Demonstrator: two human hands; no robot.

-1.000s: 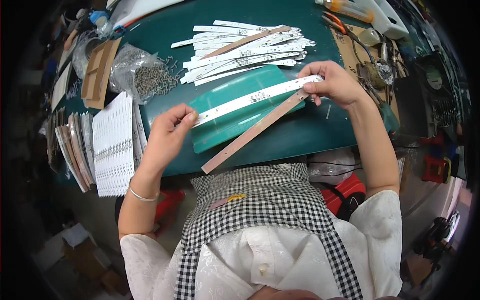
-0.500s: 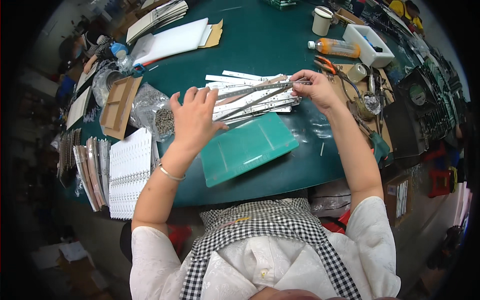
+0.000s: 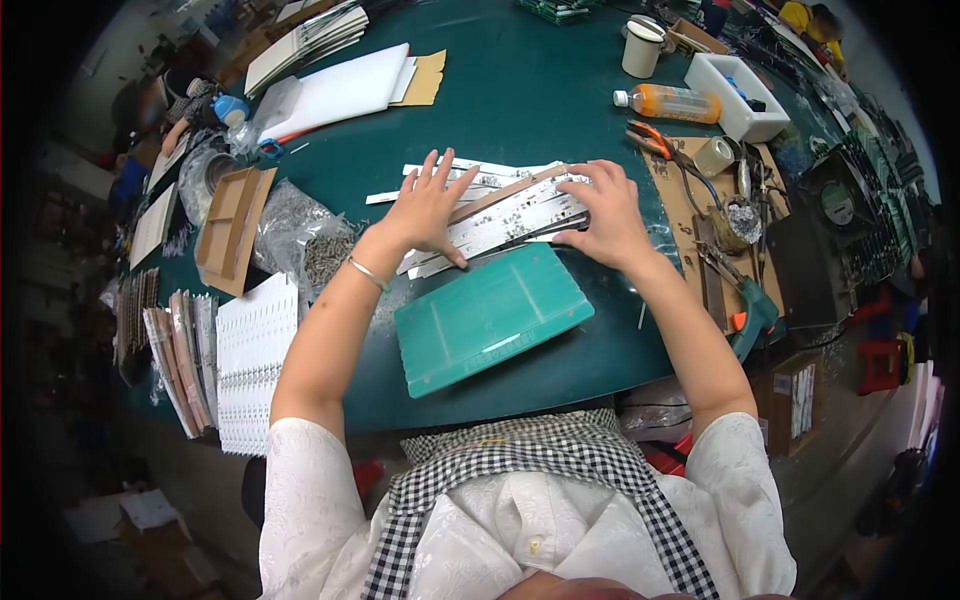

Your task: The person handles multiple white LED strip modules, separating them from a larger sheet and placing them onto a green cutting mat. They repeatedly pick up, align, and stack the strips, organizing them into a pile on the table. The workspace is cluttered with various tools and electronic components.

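Observation:
A loose pile of thin white strips (image 3: 505, 222) with small dark marks lies on the green table, a brownish strip (image 3: 510, 193) among them. Over the pile's left end spreads my left hand (image 3: 430, 208), thumb apart from the fingers. At the right end my right hand (image 3: 612, 218) curves around the strips' ends, its fingers apart. Both hands seem to touch the pile, and neither grips a strip that I can make out. Just in front of them sits a flat teal rectangular plate (image 3: 495, 322), slightly tilted.
On the left are a plastic bag of small metal parts (image 3: 328, 255), a cardboard tray (image 3: 232, 228) and stacked white strip panels (image 3: 257, 365). To the right, pliers (image 3: 655, 140) and other tools lie on a board, near an orange bottle (image 3: 680, 102) and a white foam box (image 3: 735, 95).
The dark strip my right hand pinched has been let go. My right hand has come down and left; my left hand has moved right and away, onto the pile.

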